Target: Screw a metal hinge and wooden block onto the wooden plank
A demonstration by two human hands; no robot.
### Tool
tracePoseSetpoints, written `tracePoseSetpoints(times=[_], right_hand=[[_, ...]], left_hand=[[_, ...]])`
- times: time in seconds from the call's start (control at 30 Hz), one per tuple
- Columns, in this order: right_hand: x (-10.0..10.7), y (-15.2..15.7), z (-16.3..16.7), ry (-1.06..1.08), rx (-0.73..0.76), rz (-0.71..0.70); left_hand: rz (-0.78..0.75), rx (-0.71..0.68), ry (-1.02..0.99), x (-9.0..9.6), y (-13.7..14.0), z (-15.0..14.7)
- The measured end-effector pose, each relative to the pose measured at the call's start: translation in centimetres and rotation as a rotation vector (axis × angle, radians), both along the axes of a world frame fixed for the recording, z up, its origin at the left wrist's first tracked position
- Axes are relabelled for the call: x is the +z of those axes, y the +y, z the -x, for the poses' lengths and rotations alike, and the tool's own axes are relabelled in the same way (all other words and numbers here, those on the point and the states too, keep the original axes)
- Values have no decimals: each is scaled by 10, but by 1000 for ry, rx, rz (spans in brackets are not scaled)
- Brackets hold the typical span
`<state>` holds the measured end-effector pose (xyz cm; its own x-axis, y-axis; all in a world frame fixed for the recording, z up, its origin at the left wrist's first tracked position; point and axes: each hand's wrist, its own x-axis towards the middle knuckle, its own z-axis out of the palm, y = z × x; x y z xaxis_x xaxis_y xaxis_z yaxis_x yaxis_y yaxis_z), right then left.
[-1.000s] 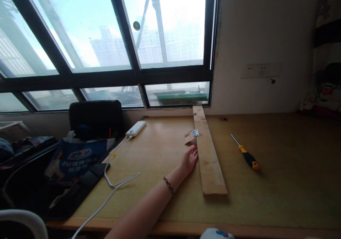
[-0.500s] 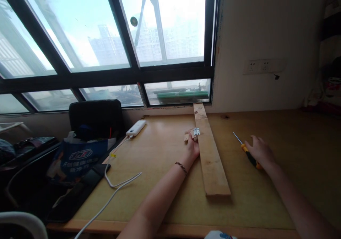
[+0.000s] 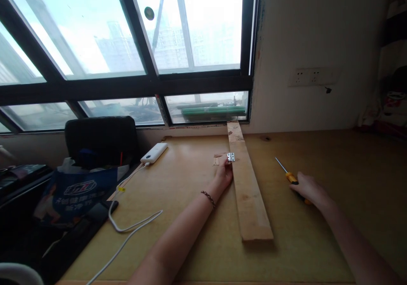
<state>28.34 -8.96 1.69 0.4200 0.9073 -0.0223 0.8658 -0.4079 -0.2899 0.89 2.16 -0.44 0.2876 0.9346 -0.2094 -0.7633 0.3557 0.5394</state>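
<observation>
A long wooden board (image 3: 249,192) lies on the table, its far end reaching to the window. A small metal hinge (image 3: 230,157) spans the board's left edge and a small wooden block (image 3: 219,158) beside it. My left hand (image 3: 225,172) is closed on the block, thumb up by the hinge; its other fingers are mostly hidden. To the right of the board, my right hand (image 3: 309,188) is wrapped round the yellow and black handle of a screwdriver (image 3: 290,177). The screwdriver's shaft points away and to the left, apart from the board.
On the table's left side lie a white power bank (image 3: 154,153) and its white cable (image 3: 136,225). A black chair (image 3: 101,134) and a blue bag (image 3: 79,196) stand beyond the left edge. Wall sockets (image 3: 307,77) are at the back right.
My right hand has come down and closed round the screwdriver handle, which its fingers only hovered over or touched before. My left thumb has shifted toward the hinge. The view has turned slightly right.
</observation>
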Motion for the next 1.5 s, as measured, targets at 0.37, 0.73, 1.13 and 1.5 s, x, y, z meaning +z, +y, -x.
tracePoseSetpoints(times=[0.37, 0.73, 1.13, 1.5], right_hand=[[126, 25, 85, 1578, 411, -573], [153, 77, 155, 1506, 443, -807], [119, 98, 166, 713, 447, -925], [115, 100, 167, 639, 442, -887]], left_hand=[[25, -5, -9, -1, 1, 1], [31, -23, -32, -6, 5, 1], [59, -6, -59, -2, 3, 0], [55, -5, -71, -2, 3, 0]])
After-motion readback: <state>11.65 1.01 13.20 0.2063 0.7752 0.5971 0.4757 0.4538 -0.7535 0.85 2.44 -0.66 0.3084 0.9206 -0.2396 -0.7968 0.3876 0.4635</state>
